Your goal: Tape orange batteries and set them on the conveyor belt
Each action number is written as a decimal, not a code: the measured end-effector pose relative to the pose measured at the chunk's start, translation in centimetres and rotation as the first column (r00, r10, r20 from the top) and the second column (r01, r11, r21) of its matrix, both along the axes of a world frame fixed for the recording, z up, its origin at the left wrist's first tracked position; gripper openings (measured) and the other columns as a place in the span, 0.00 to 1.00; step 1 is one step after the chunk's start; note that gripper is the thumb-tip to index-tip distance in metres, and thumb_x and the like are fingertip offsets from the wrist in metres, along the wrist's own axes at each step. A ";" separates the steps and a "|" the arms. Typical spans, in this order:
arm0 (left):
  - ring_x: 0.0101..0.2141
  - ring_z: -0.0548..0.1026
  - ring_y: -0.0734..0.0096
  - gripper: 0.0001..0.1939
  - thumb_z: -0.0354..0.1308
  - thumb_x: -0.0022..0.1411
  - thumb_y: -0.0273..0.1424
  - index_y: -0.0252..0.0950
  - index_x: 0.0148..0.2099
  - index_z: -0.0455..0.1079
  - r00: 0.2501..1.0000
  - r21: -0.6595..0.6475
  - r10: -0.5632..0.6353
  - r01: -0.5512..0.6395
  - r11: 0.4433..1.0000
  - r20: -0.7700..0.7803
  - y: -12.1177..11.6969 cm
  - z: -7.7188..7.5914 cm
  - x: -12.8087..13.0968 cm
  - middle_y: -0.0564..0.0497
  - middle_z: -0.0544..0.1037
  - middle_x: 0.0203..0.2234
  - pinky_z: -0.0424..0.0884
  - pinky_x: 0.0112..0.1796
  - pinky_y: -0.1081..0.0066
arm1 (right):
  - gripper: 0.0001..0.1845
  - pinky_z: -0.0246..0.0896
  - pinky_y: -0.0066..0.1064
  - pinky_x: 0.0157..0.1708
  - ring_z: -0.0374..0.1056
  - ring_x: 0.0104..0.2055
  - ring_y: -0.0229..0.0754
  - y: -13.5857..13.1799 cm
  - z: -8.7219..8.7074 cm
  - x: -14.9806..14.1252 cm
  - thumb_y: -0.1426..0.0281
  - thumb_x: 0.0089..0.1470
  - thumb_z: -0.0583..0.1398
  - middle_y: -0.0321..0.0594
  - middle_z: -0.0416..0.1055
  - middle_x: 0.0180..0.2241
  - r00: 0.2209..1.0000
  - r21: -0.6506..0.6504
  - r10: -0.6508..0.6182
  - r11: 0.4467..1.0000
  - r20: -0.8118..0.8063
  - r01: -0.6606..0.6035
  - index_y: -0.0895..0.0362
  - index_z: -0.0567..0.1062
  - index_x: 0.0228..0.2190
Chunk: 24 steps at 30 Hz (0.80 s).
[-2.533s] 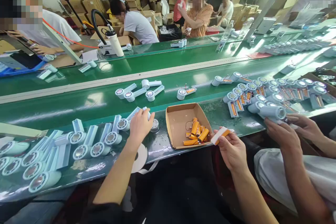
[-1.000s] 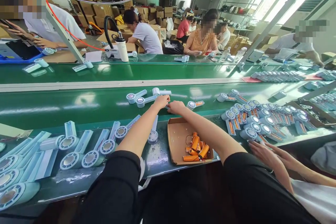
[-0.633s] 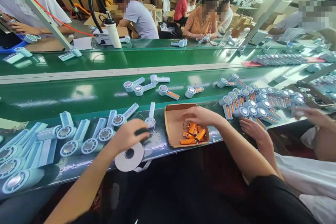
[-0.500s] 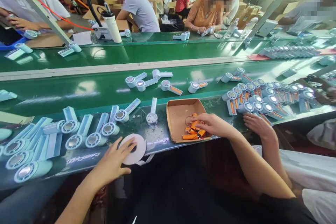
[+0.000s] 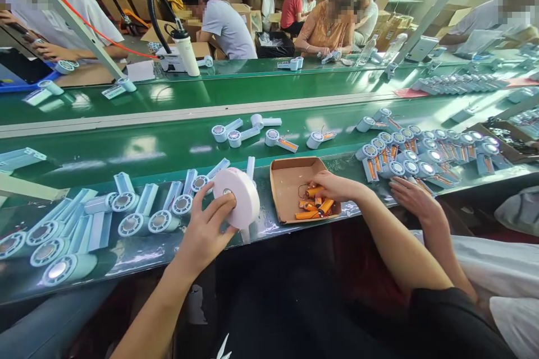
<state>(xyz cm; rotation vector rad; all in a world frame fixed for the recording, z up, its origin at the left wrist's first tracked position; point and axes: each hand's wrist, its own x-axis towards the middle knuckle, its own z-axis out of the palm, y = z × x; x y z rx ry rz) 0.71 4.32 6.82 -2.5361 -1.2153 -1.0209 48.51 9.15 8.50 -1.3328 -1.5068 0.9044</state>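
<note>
My left hand (image 5: 210,221) grips a white roll of tape (image 5: 246,202), with fingers in its core hole, and holds it up on edge above the bench front. A short loose tape end hangs below it. Behind the roll, a pale blue handheld fan body (image 5: 251,167) is mostly hidden. Inside the cardboard tray (image 5: 275,193), my right hand (image 5: 337,186) has its fingers curled on one of several orange cylindrical batteries (image 5: 314,192). Thin wires show beside them. The fingertips are partly hidden by the hand.
Several fan bodies with bare handles (image 5: 135,219) lie on the left of the bench. More fan bodies, with batteries fitted (image 5: 408,168), crowd the right. A co-worker's hand (image 5: 415,202) rests near them. The green conveyor belt (image 5: 177,134) runs behind, carrying a few fans.
My left hand has taken hold of the tape roll, lifted it off the bench and tilted it upright. My right hand stays in the tray, with its fingers closer around a battery.
</note>
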 end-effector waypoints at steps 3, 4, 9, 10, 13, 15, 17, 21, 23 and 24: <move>0.59 0.75 0.49 0.26 0.62 0.64 0.18 0.43 0.61 0.67 0.999 0.060 -0.047 0.049 0.997 -0.022 0.6 2.1 1.5 0.47 0.81 0.47 0.70 0.64 0.35 | 0.16 0.77 0.36 0.48 0.78 0.39 0.42 -0.2 1.2 -2.1 0.56 0.42 0.74 0.34 0.80 0.30 0.999 0.034 0.039 0.999 -0.030 -0.038 0.46 0.74 0.22; 0.57 0.76 0.52 0.26 0.61 0.65 0.18 0.43 0.61 0.67 0.997 0.073 -0.064 0.066 0.995 -0.039 0.8 2.7 1.9 0.48 0.81 0.47 0.69 0.65 0.35 | 0.17 0.78 0.38 0.48 0.79 0.40 0.43 0.1 1.2 -4.0 0.55 0.42 0.75 0.35 0.81 0.33 0.998 0.016 0.052 0.999 -0.045 -0.051 0.49 0.77 0.26; 0.69 0.63 0.42 0.24 0.64 0.64 0.17 0.41 0.59 0.74 0.987 0.170 -0.028 0.056 0.984 -0.161 1.0 4.3 3.1 0.48 0.80 0.49 0.78 0.59 0.46 | 0.26 0.79 0.36 0.44 0.78 0.41 0.43 0.4 1.9 -13.4 0.58 0.42 0.79 0.39 0.80 0.39 0.955 0.041 0.197 0.980 -0.222 -0.193 0.54 0.82 0.42; 0.71 0.58 0.39 0.24 0.65 0.63 0.16 0.41 0.58 0.75 0.981 0.181 -0.012 0.048 0.982 -0.195 1.0 4.3 3.3 0.47 0.80 0.51 0.80 0.57 0.49 | 0.25 0.79 0.35 0.43 0.78 0.41 0.43 -0.1 2.3 -14.2 0.59 0.43 0.79 0.39 0.80 0.40 0.944 0.059 0.227 0.974 -0.240 -0.219 0.53 0.82 0.42; 0.72 0.56 0.40 0.26 0.66 0.62 0.16 0.42 0.59 0.77 0.958 0.183 -0.034 0.089 0.979 -0.286 1.0 4.3 3.8 0.47 0.79 0.54 0.77 0.61 0.50 | 0.23 0.79 0.33 0.40 0.76 0.38 0.41 -1.5 3.0 -14.9 0.58 0.43 0.79 0.39 0.80 0.40 0.943 0.050 0.250 0.968 -0.221 -0.245 0.54 0.82 0.38; 0.70 0.62 0.45 0.28 0.66 0.62 0.15 0.43 0.60 0.77 0.948 0.166 -0.064 0.121 0.979 -0.313 1.1 4.2 4.0 0.49 0.80 0.54 0.74 0.64 0.51 | 0.25 0.79 0.33 0.39 0.75 0.34 0.40 -1.9 2.8 -14.9 0.56 0.40 0.80 0.37 0.79 0.35 0.957 0.022 0.209 0.978 -0.202 -0.209 0.54 0.81 0.36; 0.67 0.67 0.50 0.29 0.65 0.62 0.14 0.44 0.61 0.77 0.942 0.153 -0.079 0.135 0.979 -0.327 1.1 4.2 4.2 0.50 0.82 0.52 0.74 0.65 0.54 | 0.29 0.78 0.33 0.37 0.74 0.33 0.40 -1.9 2.3 -14.9 0.55 0.37 0.81 0.36 0.78 0.32 0.970 0.028 0.150 0.989 -0.194 -0.147 0.54 0.80 0.37; 0.63 0.71 0.55 0.25 0.63 0.65 0.16 0.43 0.60 0.77 0.929 0.154 -0.079 0.143 0.978 -0.360 1.2 4.1 4.6 0.53 0.84 0.50 0.74 0.62 0.59 | 0.32 0.77 0.32 0.34 0.74 0.32 0.41 -2.0 1.9 -15.1 0.54 0.36 0.81 0.37 0.81 0.35 0.984 0.094 0.112 0.991 -0.137 -0.100 0.52 0.82 0.41; 0.59 0.73 0.57 0.22 0.62 0.67 0.18 0.43 0.59 0.78 0.921 0.177 -0.059 0.137 0.975 -0.386 1.4 4.0 4.6 0.54 0.84 0.50 0.74 0.60 0.61 | 0.30 0.77 0.33 0.35 0.75 0.32 0.41 -2.3 1.9 -15.1 0.56 0.38 0.81 0.38 0.82 0.37 0.987 0.089 0.125 0.989 -0.096 -0.117 0.52 0.82 0.42; 0.56 0.74 0.58 0.21 0.62 0.68 0.19 0.43 0.58 0.78 0.917 0.188 -0.050 0.135 0.973 -0.396 1.5 4.0 4.6 0.54 0.84 0.50 0.74 0.59 0.61 | 0.29 0.78 0.33 0.36 0.76 0.32 0.41 -2.4 1.9 -15.0 0.58 0.40 0.80 0.38 0.82 0.38 0.985 0.059 0.141 0.989 -0.097 -0.135 0.51 0.81 0.43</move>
